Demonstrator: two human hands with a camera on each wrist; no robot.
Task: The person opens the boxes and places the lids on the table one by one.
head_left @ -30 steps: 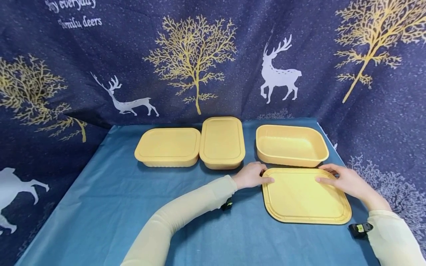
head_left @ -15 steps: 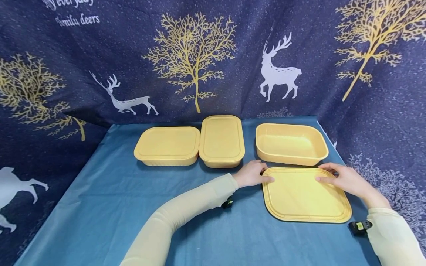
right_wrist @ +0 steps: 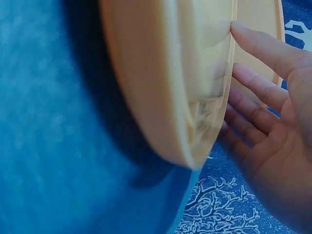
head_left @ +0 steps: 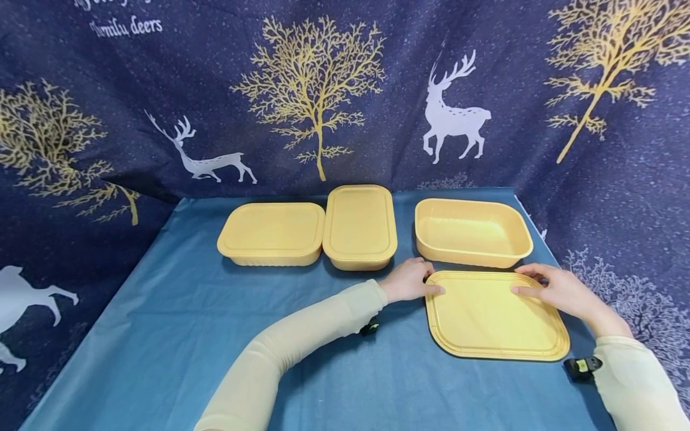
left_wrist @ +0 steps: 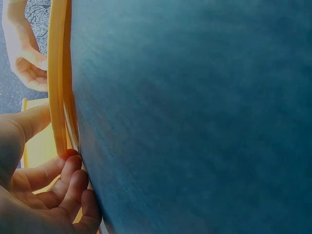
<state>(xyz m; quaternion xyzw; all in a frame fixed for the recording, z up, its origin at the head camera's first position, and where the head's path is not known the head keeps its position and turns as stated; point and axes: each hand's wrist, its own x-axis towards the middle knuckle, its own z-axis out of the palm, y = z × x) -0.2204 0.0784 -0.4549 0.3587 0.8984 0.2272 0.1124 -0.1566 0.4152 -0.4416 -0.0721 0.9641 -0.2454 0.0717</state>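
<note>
A flat yellow lid [head_left: 496, 317] with a rounded rim lies at the right front, its near side close over the cloth. My left hand [head_left: 406, 280] pinches its far left corner, thumb on top and fingers curled at the edge. At the far right corner my right hand [head_left: 563, 294] grips it, thumb on the upper face and fingers behind the rim. In the left wrist view the lid's edge [left_wrist: 57, 58] runs upright past the thumb. The right wrist view shows its thick rim [right_wrist: 136, 58]. Just behind the lid stands an uncovered yellow container [head_left: 474, 236].
Two lidded yellow containers stand left of the uncovered one: a crosswise one [head_left: 272, 233] and a lengthwise one [head_left: 360, 226], side by side. A blue cloth [head_left: 215, 335] covers the table. Behind it hangs a dark blue curtain [head_left: 377, 120] with deer and trees.
Both hands keep their hold on the lid, which stays in place. The head view has shifted slightly, so the containers and backdrop sit a little higher in it.
</note>
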